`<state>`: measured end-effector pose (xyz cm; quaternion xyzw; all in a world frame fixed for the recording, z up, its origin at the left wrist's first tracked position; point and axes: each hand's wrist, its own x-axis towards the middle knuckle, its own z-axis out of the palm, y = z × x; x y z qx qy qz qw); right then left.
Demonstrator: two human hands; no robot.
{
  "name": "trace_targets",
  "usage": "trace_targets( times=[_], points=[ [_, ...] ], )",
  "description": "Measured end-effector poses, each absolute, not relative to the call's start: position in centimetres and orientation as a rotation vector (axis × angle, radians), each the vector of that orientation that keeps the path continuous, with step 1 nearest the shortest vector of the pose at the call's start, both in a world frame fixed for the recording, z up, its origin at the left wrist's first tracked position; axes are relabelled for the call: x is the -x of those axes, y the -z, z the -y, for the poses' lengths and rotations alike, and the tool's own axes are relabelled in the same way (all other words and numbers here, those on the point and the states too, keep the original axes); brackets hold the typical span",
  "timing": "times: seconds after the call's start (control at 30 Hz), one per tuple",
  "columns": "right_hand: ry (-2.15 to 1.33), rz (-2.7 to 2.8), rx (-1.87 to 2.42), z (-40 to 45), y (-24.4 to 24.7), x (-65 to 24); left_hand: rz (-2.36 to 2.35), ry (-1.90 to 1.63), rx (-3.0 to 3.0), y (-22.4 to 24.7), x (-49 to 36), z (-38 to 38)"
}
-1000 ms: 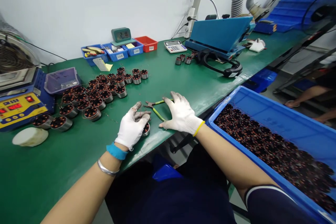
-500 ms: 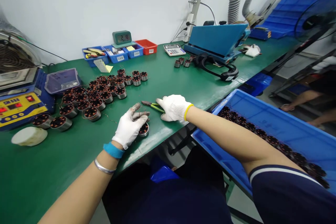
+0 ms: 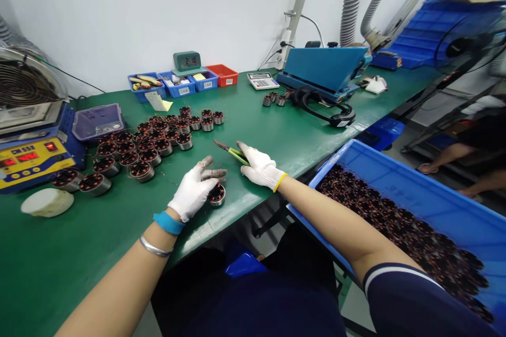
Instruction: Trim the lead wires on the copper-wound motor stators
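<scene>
My left hand [image 3: 193, 189], in a white glove with grey fingertips, rests its fingers on a round metal part with copper windings [image 3: 216, 195] near the front edge of the green table [image 3: 245, 131]. The part stands upright, partly covered by the hand. To its right my right hand [image 3: 259, 166], also gloved, is closed on green-handled pliers [image 3: 236, 154], whose tips point left and away from me. Several similar wound parts [image 3: 150, 156] stand in a group to the left, with loose thin wires about them.
A blue crate [image 3: 419, 184] with many wound parts stands at the right, below table height. Farther back are a calculator [image 3: 263, 81], a black headband device [image 3: 340, 116], small bins [image 3: 179, 87] and a clock [image 3: 187, 60]. A yellow-blue control unit [image 3: 35, 160] stands left. Another person's legs show at far right.
The pliers' tips have lifted off the table, and my right hand now holds them by the handles. My left hand stays at the part. The view has shifted, showing more of the crate.
</scene>
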<state>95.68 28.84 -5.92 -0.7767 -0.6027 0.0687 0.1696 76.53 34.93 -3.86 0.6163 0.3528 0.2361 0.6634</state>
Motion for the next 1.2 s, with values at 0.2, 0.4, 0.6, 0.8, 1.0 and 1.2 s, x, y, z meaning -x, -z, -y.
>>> trace_targets(
  times=[0.2, 0.4, 0.6, 0.8, 1.0, 1.2],
  points=[
    [-0.247, 1.353, 2.200, -28.2, 5.8, -95.0, -0.927, -0.555, -1.892, 4.9, -76.5, -34.6],
    [-0.450, 1.511, 2.104, -26.0, 4.4, -96.0, -0.879, -0.538, -1.909, 5.3, -76.7, -34.8],
    [-0.515, 1.854, 2.241, -23.9, 0.7, -96.9, -0.822, -0.511, -1.426, 4.2, -77.1, -34.4],
    [-0.607, 2.038, 2.343, -23.7, -1.1, -96.6, -0.756, -0.553, -1.326, 4.5, -76.8, -34.8],
    [-0.646, 2.170, 2.290, -24.1, -0.8, -96.6, -0.723, -0.509, -1.349, 4.5, -76.6, -35.5],
    [-0.602, 2.245, 2.261, -24.7, -1.2, -96.7, -0.688, -0.500, -1.354, 4.7, -76.5, -35.6]
  ],
)
